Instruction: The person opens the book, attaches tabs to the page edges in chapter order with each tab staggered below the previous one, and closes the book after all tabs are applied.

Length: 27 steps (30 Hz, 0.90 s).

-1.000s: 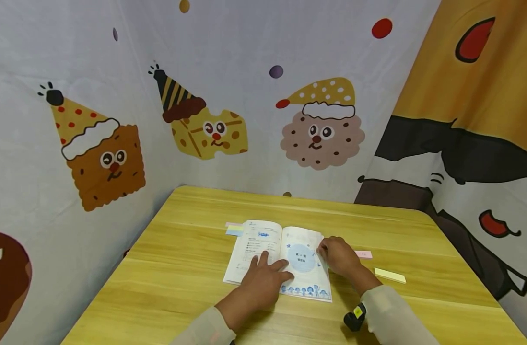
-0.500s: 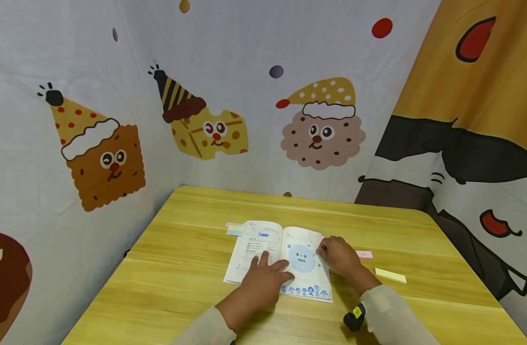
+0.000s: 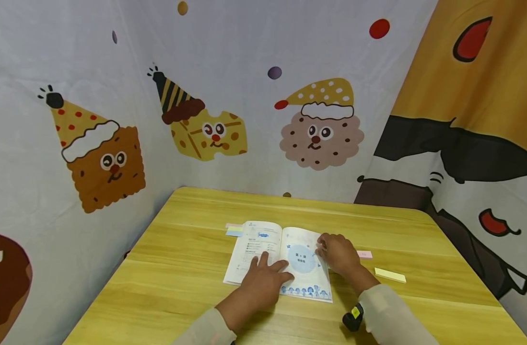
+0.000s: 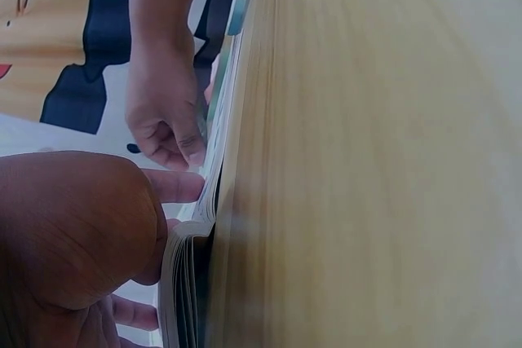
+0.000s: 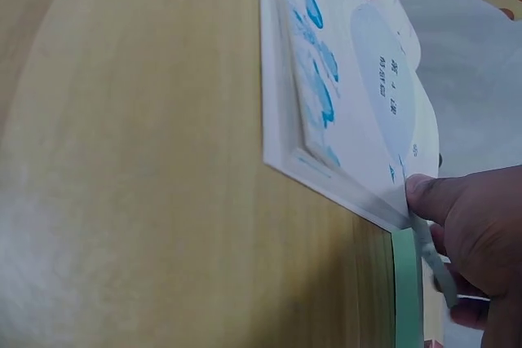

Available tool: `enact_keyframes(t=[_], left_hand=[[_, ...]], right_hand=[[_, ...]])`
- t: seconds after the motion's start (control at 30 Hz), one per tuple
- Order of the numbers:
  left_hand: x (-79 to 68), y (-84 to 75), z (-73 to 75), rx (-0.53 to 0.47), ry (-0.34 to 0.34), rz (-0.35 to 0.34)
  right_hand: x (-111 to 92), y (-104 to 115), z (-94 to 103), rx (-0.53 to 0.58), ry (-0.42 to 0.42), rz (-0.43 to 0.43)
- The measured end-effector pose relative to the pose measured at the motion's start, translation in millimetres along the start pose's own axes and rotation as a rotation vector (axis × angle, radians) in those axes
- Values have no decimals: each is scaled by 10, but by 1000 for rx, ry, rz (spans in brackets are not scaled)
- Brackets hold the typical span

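Observation:
An open book (image 3: 299, 280) lies on the wooden table, its right page showing a pale blue circle and a row of small blue figures. My left hand (image 3: 263, 280) rests on the book near the spine, fingers spread over both pages. At the outer edge of the right page, my right hand (image 3: 338, 254) pinches a narrow pale sticky note (image 5: 432, 262) between thumb and fingers. The thumb lies right at the page edge. Just below that hand in the right wrist view is a green sticky-note pad (image 5: 405, 283), mostly hidden in the head view.
To the right lie a pink sticky-note pad (image 3: 365, 254) and a pale yellow pad (image 3: 390, 275). Coloured tabs (image 3: 234, 231) stick out from the book's left edge. A curtain (image 3: 263, 177) with cartoon prints hangs behind the table (image 3: 168, 268).
The right hand's fingers have shifted very slightly at the page edge. The left hand and the book stay in place.

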<state>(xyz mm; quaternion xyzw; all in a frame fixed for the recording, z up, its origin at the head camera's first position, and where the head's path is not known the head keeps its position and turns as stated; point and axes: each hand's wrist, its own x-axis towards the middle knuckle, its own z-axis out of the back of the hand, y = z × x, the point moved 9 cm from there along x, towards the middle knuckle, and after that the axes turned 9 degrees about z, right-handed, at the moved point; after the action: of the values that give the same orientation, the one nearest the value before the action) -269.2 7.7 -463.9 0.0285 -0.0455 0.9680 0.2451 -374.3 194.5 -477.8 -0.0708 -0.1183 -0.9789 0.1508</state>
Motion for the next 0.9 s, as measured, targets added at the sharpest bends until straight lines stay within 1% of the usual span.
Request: enact_keyframes(t=[0.1, 0.2, 0.37, 0.47, 0.63, 0.77, 0.83, 0.9], left_hand=[[1, -2, -6, -2, 2, 3], [3, -3, -21, 1, 3, 4], [2, -11, -15, 7, -2, 4], [5, -13, -5, 8, -10, 10], [10, -11, 3, 11, -8, 18], [20, -6, -5, 1, 10, 32], [27, -1, -12, -16, 14, 41], [31, 0, -26, -37, 20, 49]], right_hand=[[-7, 83, 48, -69, -55, 76], [-24, 173, 46, -114, -58, 143], [-71, 287, 24, -140, -4, 168], [-111, 357, 30, -204, 33, 179], [-224, 485, 1, -307, 132, 235], [-320, 519, -12, -301, 162, 250], [-362, 514, -2, -256, 157, 242], [-404, 505, 35, -204, 125, 237]])
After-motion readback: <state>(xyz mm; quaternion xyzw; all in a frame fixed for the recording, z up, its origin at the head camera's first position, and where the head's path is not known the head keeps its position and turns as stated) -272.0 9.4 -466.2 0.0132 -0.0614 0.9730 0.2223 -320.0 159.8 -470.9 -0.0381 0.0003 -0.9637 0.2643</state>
